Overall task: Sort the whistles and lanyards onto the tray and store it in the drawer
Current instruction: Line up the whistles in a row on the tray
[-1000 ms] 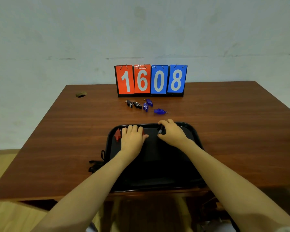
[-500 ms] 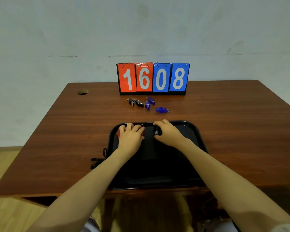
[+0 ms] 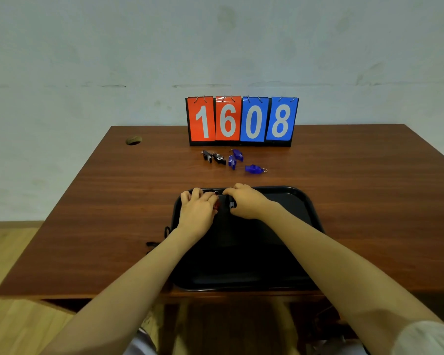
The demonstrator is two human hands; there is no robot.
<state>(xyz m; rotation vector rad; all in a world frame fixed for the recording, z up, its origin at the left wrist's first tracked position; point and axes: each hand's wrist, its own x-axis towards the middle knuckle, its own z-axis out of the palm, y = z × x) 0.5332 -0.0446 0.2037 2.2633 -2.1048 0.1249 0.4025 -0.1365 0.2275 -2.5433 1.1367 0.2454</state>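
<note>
Black plastic showed under the thumb of the right hand (image 3: 246,204), whose fingers were curled round a black whistle (image 3: 231,204) low over the far end of the tray (image 3: 305,203). Just beside it, the left hand (image 3: 197,213) lay over the tray's far left corner with its fingers across a red whistle (image 3: 217,204). Only a sliver of that whistle showed at the thumb side, so whether the hand pinched it or merely pressed it down could not be told. A small metal ring (image 3: 216,192) peeked out between the hands at the tray's far rim.

The step in hand looked like setting the first whistles along the tray's far edge, so the sorting seemed at an early stage. Beyond that rim, apart from the tray, lay three blue whistles (image 3: 253,169) and two more black whistles (image 3: 219,159). The next move would likely call for releasing what was placed, reaching past the rim and pinching one small piece at a time, with colours kept together. Dark cords, probably the lanyards (image 3: 153,244), trailed off the tray's left edge, partly hidden by the forearm. No drawer was in view.

Under the tray was a reddish-brown wood-grain table (image 3: 100,213). Further beyond the tray stood a flip scoreboard (image 3: 241,121) reading 1608, and far off to the tray's left was a cable hole (image 3: 133,140). Behind rose a pale, scuffed wall (image 3: 87,60), with light wooden floor (image 3: 10,252) to the tray's left
</note>
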